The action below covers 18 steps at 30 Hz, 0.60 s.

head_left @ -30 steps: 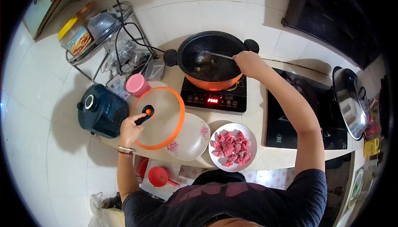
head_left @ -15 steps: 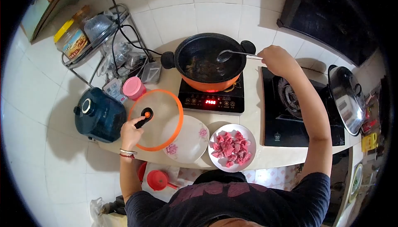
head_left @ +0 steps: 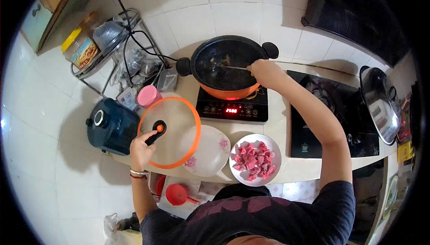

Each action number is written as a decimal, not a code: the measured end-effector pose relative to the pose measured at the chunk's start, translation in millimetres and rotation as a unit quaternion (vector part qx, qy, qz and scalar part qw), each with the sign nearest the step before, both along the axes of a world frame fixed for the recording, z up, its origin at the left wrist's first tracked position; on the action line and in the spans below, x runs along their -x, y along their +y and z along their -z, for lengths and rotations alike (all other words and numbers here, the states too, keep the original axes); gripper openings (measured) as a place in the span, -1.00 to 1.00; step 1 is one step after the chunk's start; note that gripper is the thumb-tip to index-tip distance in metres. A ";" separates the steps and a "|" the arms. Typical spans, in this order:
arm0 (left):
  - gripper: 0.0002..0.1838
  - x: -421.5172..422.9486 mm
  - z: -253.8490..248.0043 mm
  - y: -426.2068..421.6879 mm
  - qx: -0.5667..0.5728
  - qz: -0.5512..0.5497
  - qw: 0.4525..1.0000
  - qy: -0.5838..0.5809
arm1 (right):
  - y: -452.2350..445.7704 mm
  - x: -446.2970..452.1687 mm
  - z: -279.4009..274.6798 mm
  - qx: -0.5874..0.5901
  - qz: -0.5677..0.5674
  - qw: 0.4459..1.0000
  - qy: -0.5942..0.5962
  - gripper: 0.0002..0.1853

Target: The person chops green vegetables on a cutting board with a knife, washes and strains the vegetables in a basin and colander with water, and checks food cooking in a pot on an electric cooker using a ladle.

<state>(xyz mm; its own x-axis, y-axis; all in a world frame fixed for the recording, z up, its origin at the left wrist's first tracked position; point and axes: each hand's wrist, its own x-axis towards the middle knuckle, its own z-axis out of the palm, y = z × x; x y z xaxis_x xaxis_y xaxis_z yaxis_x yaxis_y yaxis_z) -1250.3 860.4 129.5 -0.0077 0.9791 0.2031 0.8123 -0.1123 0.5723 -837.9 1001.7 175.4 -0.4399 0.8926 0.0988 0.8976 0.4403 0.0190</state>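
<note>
My left hand (head_left: 142, 150) is closed around the black handle of a glass lid (head_left: 179, 119) with an orange rim, held at a tilt over the counter's left side. My right hand (head_left: 266, 72) grips the handle of a metal spoon (head_left: 236, 67) above the right part of a pot (head_left: 226, 92). The spoon reaches into the pot, black inside and orange outside; its bowl is hard to make out. Some brown bits show at the pot's bottom. Under the pot, a black induction cooker (head_left: 212, 115) has a lit red display.
A white plate (head_left: 277, 173) bears raw red meat pieces. Beside it, a flowered plate (head_left: 207, 155) lies partly behind the lid. A dark rice cooker (head_left: 114, 126) and a pink tub (head_left: 148, 96) stand left. On the right are a gas stove (head_left: 322, 133) and a large metal lid (head_left: 380, 106).
My right hand has moved left and slightly down over the pot, taking the spoon further in. My left hand still holds the lid in nearly the same place. The whole view has shifted slightly.
</note>
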 end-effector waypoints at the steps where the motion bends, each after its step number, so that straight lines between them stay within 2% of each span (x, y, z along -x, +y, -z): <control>1: -0.56 0.6 0.1 -0.9 -0.016 0.008 1.000 0.012 | 4.2 2.4 3.5 -0.022 0.027 0.999 -0.010 -0.86; 3: -0.56 0.5 -1.5 -3.7 -0.032 0.017 0.999 0.026 | 9.9 -0.3 3.7 -0.043 0.056 0.997 -0.017 -0.86; 5: -0.56 -0.9 -5.8 -7.7 0.004 -0.010 1.000 0.005 | 12.2 -5.9 -0.8 -0.037 0.087 0.995 -0.039 -0.87; 9: -0.56 -2.5 -13.7 -13.3 -0.024 0.009 0.999 0.028 | -14.2 -20.6 -27.9 -0.046 0.110 0.991 -0.055 -0.86; 11: -0.57 -5.1 -19.1 -15.7 -0.005 -0.017 1.000 0.026 | -26.1 -28.5 -39.0 -0.051 0.092 0.987 -0.124 -0.86; 16: -0.57 -2.9 -32.0 -11.0 -0.072 0.028 0.997 0.018 | -53.0 -44.2 -47.6 -0.057 0.085 0.993 -0.051 -0.84; 18: -0.58 -1.7 -37.0 -4.7 -0.080 0.040 0.996 0.009 | -66.0 -41.7 -43.1 -0.146 0.104 0.983 -0.042 -0.78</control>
<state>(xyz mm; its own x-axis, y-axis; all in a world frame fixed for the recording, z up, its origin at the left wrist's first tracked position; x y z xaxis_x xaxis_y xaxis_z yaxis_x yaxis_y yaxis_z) -1248.6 855.7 166.5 0.0736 0.9319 0.3552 0.8075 -0.2647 0.5271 -796.2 935.6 218.5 -0.2690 0.9031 0.3347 0.9575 0.2130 0.1946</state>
